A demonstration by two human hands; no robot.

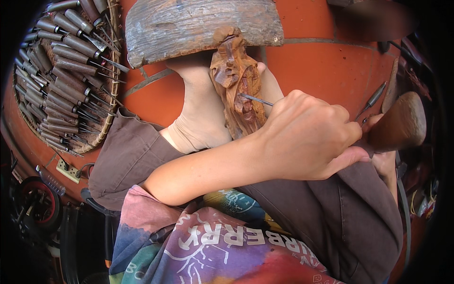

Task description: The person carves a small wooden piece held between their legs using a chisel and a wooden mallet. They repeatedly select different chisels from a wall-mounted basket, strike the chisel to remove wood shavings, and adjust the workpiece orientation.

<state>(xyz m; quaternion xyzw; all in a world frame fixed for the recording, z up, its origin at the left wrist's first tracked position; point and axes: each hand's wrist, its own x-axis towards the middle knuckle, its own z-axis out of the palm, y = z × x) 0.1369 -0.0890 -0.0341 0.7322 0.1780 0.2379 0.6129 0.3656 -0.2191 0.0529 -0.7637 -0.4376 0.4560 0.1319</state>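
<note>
My left hand is closed around a chisel, its handle hidden inside the fist. The thin steel blade of the chisel points left, its tip touching the hollowed front of a carved wooden figure. This reddish-brown carving stands between my two feet, its top against a thick, worn wooden block. Right beside my left fist is a wooden mallet with a rounded head. My right hand, partly hidden behind the mallet and left fist, grips it.
A round woven basket at the left holds many wooden-handled chisels. A single gouge-like tool lies on the orange tile floor at the right. A power socket strip with a plug sits below the basket.
</note>
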